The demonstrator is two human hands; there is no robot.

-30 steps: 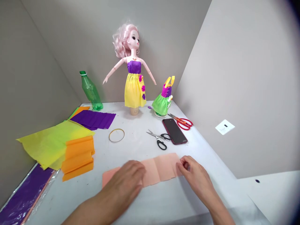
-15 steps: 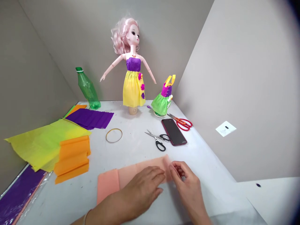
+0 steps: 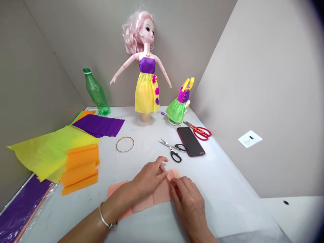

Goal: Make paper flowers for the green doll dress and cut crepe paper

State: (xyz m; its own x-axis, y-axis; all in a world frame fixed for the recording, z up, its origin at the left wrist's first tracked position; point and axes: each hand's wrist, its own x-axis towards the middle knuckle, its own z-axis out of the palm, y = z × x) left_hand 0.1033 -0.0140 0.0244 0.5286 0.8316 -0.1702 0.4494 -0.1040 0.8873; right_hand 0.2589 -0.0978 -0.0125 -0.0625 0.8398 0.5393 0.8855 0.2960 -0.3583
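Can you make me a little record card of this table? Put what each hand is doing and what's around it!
left hand: resting on the peach crepe paper, wearing a silver bangle
right hand: fingers pressed on the same paper, by its folded part
closest tool: black-handled scissors
also on table: phone, red-handled scissors, gold ring
standing at back: pink-haired doll in a purple and yellow paper dress

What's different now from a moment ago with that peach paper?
The peach crepe paper is shorter now, its right end doubled over toward the middle. The left hand has moved right, beside the right hand, which pinches the fold. The doll, black-handled scissors and phone stayed put.
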